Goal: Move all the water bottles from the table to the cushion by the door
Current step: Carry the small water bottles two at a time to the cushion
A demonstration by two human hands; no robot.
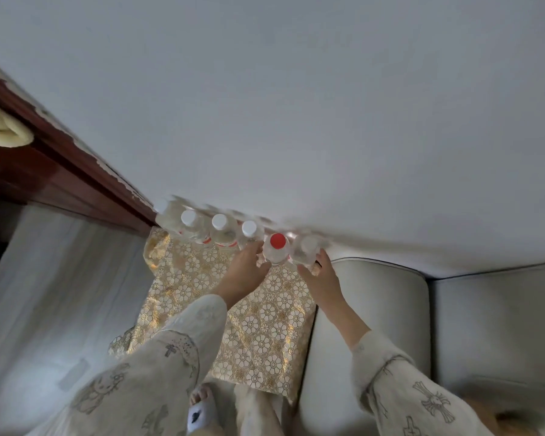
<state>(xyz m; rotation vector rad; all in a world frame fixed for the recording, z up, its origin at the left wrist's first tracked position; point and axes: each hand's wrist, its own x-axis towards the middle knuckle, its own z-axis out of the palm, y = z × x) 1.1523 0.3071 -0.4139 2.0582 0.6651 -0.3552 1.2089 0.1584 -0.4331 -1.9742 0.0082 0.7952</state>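
Observation:
A row of several clear water bottles stands along the wall at the far edge of a gold flower-patterned cushion (265, 322). Most have white caps, such as one bottle (221, 231). My left hand (249, 265) holds the base of the red-capped bottle (277, 250). My right hand (318, 275) grips the white-capped bottle (306, 251) at the row's right end, which looks blurred. Both bottles are upright at the cushion's far edge.
A dark wooden door frame (60, 165) runs along the left, beside the cushion. A grey sofa (438, 325) sits directly right of the cushion. The white wall (296, 121) is right behind the bottles. My foot in a slipper (200, 404) is below.

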